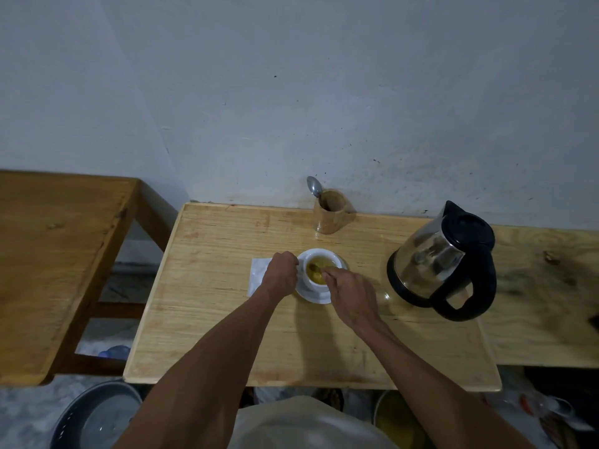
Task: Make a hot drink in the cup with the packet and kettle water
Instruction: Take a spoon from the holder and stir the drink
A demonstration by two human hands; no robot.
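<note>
While we are stirring the yellow drink in the white cup (319, 258), our left hand (281, 274) is closing on the cup's left side, apparently at its handle, though the handle itself is hidden behind the fingers. Our right hand (348, 294) is pinching a small spoon (315, 269) narrowly between the fingertips, its bowl dipping into the liquid. The cup is sitting on a white saucer (316, 297) near the middle of the wooden table (227, 319), and a white packet (257, 275), or possibly a napkin, is lying flat just left of it, partly under our left hand. The steel kettle (444, 260) is standing well apart to the right, handle turned toward us.

We are judging the liquid as fairly high in the cup, so a fast stir is risking slop onto the saucer or our fingers, and it is likely hot. If our left hand is pushing sideways, the cup could skid on the saucer. Lifting the spoon out carelessly could drip onto the packet. A second spoon (313, 185) is leaning in a wooden holder (332, 213) by the wall.
</note>
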